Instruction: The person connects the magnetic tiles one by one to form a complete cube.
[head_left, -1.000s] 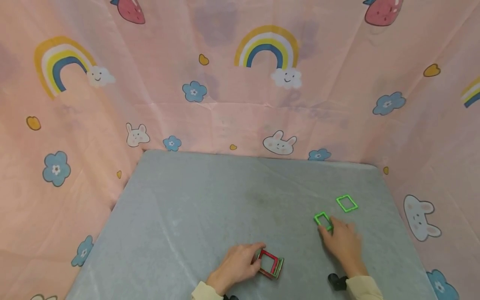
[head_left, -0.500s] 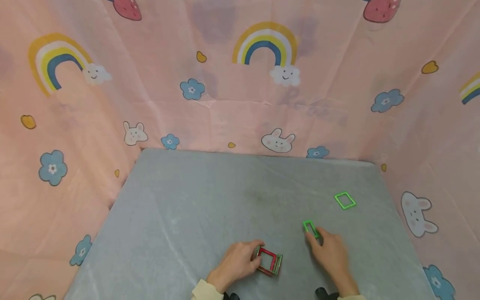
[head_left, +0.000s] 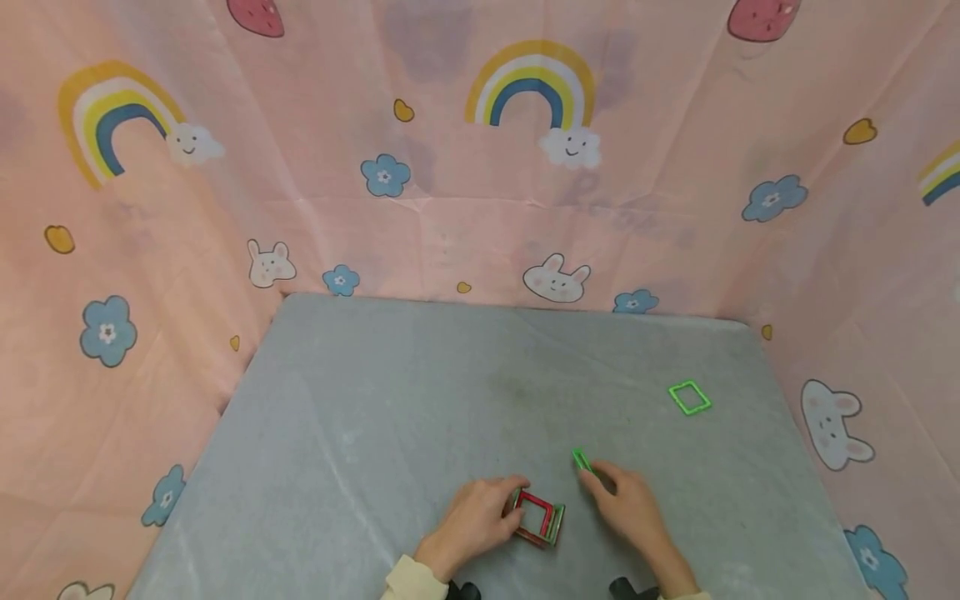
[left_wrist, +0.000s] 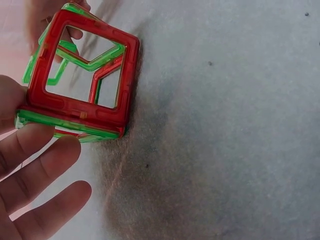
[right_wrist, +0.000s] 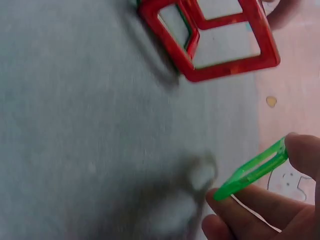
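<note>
A box of red and green magnetic tile frames (head_left: pixel 551 527) stands low at the middle front of the table in the head view. My left hand (head_left: pixel 471 518) grips its left side between thumb and forefinger. In the left wrist view, a red square frame (left_wrist: pixel 75 111) faces the camera, with green edges beside it, and the other fingers are spread below. To the right of the box, my right hand (head_left: pixel 626 504) pinches a green magnetic tile (head_left: pixel 581 460) between thumb and fingertips. The right wrist view shows that tile (right_wrist: pixel 260 172) tilted, nearly edge-on, apart from the box.
Another green square tile (head_left: pixel 700 409) lies flat toward the back right. Grey cloth (head_left: pixel 390 400) covers the table. A pink curtain (head_left: pixel 450 233) printed with rainbows, rabbits and flowers encloses the back and sides.
My right hand has carried the green tile leftward, closer to the box, turning it from face-on to nearly edge-on. My left hand keeps its hold on the box in about the same place.
</note>
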